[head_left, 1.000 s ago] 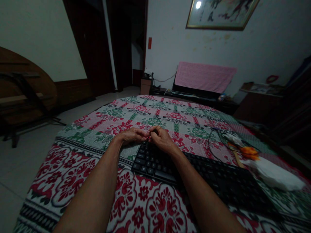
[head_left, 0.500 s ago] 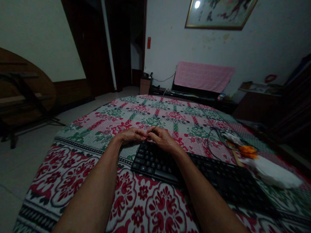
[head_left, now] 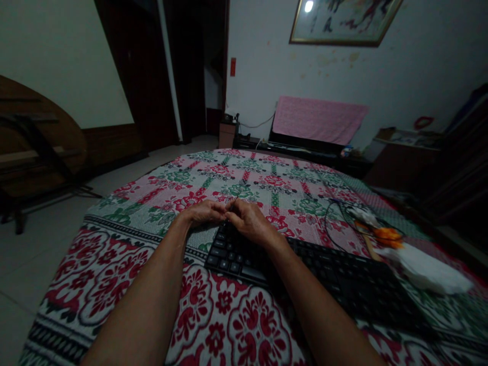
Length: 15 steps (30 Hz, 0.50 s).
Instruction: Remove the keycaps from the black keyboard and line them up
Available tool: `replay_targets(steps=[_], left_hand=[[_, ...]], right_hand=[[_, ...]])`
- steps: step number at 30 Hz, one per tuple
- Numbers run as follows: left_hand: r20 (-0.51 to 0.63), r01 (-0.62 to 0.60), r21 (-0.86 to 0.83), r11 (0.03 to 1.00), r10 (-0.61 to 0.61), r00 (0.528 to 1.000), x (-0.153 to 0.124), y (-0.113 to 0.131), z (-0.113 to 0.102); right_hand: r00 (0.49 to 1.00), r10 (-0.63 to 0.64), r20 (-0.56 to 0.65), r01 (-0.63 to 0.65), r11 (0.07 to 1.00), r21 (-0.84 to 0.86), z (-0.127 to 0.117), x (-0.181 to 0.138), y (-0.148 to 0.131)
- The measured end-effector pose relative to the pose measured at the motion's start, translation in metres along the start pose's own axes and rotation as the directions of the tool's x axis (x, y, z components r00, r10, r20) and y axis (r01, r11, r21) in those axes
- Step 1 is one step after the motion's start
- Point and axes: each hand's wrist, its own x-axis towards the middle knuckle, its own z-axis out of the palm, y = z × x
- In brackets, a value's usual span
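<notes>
A black computer keyboard (head_left: 343, 277) lies slantwise on the patterned cloth (head_left: 244, 173), partly covered by my right forearm. My left hand (head_left: 204, 212) is at the keyboard's far left corner, with its fingers bent and drawn together. Meeting it there, my right hand (head_left: 247, 219) has thumb and fingers pinched over the top-left keys. The fingertips of both hands come together at that corner. Whatever they hold is too small and dark to make out.
To the right of the keyboard lie a thin black cable (head_left: 327, 223), an orange item (head_left: 388, 237) and a crumpled white plastic bag (head_left: 430, 269). A pink towel (head_left: 320, 119) hangs beyond the far edge. A folded round table (head_left: 41, 137) leans at the left.
My right hand has shifted slightly left, and its fingers have bent in closer to my left fingertips. The keyboard stays in place.
</notes>
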Motion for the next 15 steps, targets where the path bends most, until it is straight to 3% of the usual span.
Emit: replay_targets(steps=[15], left_hand=[[0.021,0.013,-0.012,1.0,-0.013,1.0,-0.0025,0.0057,0.0046]], right_hand=[[0.999,-0.022,-0.025,0.024,0.997,0.069,0.0007,0.0019,0.0099]])
